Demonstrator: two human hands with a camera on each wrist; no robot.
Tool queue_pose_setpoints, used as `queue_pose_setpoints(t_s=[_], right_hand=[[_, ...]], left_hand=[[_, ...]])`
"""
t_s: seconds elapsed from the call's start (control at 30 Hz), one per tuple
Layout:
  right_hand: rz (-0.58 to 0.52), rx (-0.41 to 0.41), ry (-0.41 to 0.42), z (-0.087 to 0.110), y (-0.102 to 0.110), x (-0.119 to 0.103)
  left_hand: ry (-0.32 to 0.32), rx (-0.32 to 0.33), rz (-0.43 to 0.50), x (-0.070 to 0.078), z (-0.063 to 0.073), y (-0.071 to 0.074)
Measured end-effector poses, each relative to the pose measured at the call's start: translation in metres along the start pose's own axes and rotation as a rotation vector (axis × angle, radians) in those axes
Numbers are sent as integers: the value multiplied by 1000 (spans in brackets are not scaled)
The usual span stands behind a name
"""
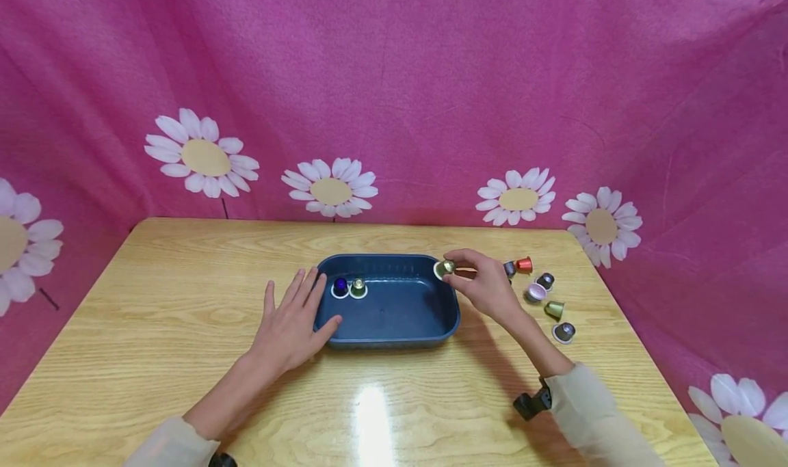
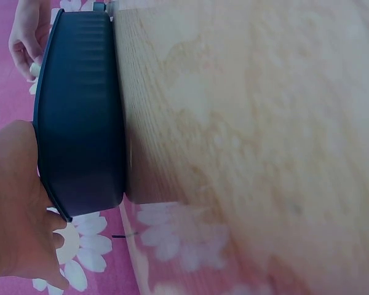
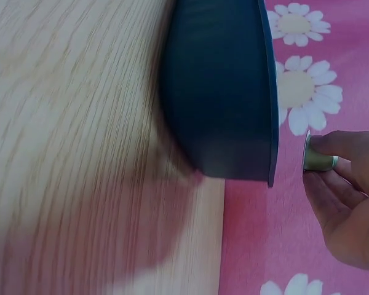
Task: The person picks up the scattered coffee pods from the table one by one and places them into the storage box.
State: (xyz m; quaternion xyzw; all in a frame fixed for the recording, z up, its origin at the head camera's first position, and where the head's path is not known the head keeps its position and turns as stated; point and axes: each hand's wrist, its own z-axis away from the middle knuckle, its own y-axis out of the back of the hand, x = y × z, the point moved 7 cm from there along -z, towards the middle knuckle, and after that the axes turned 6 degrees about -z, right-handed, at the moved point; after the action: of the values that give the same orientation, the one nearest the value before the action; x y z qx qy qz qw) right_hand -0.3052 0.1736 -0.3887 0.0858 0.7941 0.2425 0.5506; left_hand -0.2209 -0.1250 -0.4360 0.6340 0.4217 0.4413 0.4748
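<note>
On the table [image 1: 185, 289], a tray [image 1: 394, 316] — two capsules [image 1: 358, 287] inside toward ten o'clock, left hand [image 1: 294, 323] against its nine o'clock end, right hand [image 1: 486, 286] at three. Beyond that — loose capsules [image 1: 536, 292]. Curtain [image 1: 394, 98] at twelve.

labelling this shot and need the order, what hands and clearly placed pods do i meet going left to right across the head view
Left hand → blue pod → green pod → held pod → right hand → red pod → olive pod

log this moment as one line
left hand: on tray rim | right hand: pinches olive capsule | inside tray: blue capsule, green capsule
</note>
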Motion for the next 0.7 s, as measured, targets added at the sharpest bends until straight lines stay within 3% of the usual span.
queue_pose_setpoints(t_s=[0.37,0.7], right_hand=[[17,-76,52,-7,-34,-12],[77,-137,47,-12,-63,-11]], left_hand=[[1,1,-9,0,1,-1],[8,-4,-13,0,0,-1]])
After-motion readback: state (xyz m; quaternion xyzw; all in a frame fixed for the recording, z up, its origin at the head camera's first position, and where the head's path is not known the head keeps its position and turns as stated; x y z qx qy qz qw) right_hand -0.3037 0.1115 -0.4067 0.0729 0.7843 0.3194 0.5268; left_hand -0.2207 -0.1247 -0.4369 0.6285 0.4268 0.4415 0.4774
